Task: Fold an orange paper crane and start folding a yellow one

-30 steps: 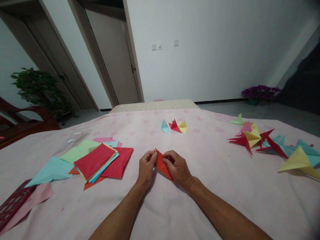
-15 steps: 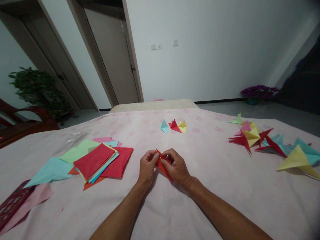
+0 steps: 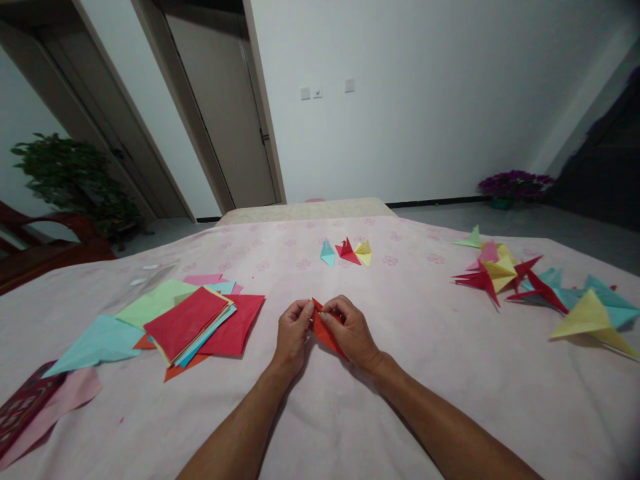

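Between my two hands, at the middle of the cloth, is a folded piece of orange-red origami paper [image 3: 327, 335]. My left hand [image 3: 294, 332] pinches its upper left end, where a narrow point sticks up. On the other side my right hand [image 3: 351, 329] has thumb and fingers closed on its upper edge. The fingertips hide part of the folds. Farther back stand small folded paper figures: a light blue one [image 3: 327, 253], a red crane [image 3: 347, 251] and a yellow one [image 3: 365, 253].
Left on the pink tablecloth [image 3: 310, 427] lies a pile of coloured paper sheets [image 3: 187, 323], with a dark red packet [image 3: 27, 407] nearer me. Several folded paper pieces [image 3: 537, 290] lie to the right. Beyond the table are a door [image 3: 220, 100] and purple flowers [image 3: 517, 181].
My right thumb and fingers have shifted slightly on the orange-red paper, and more of its flat face shows. Both hands keep hold of it. The view has moved slightly.
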`<state>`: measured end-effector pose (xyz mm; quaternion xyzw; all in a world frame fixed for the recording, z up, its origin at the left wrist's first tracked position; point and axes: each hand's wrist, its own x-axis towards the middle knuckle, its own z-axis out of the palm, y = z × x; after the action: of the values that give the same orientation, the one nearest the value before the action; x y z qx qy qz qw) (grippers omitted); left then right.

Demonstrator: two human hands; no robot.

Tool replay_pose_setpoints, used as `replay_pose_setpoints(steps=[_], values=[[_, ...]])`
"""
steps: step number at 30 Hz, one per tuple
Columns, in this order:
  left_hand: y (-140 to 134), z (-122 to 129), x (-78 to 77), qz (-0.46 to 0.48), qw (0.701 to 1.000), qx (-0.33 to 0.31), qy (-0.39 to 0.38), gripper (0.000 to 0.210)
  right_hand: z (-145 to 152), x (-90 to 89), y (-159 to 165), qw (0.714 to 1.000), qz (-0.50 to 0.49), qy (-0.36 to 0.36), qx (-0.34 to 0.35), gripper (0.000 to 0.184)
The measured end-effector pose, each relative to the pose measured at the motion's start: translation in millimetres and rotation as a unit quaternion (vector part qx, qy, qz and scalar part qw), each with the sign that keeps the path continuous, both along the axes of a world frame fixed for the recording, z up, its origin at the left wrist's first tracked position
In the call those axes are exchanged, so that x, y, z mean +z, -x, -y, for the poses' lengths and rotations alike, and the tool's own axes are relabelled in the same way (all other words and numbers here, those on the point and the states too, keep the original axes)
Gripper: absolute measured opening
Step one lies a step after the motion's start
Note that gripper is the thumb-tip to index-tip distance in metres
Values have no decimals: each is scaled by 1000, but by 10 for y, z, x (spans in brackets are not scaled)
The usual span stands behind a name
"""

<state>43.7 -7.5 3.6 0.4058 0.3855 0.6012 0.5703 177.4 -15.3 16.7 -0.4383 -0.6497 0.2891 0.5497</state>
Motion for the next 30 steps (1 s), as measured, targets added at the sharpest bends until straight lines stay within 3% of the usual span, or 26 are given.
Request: replay_pose_setpoints(steps=[9, 17, 25, 30], values=[[30, -53, -9, 22, 999, -45, 6, 33, 9, 18, 10, 997, -51, 51, 30, 7], [133, -82, 77, 15, 994, -112, -1, 29, -30, 23, -40, 986, -89, 92, 102, 7], [197, -124, 96, -11, 994, -107, 6, 30, -41, 11, -53, 984, -83, 94, 123, 9], [217, -145, 109, -40, 995, -95, -18, 27, -45, 25, -75, 991, -47, 82, 95, 7]])
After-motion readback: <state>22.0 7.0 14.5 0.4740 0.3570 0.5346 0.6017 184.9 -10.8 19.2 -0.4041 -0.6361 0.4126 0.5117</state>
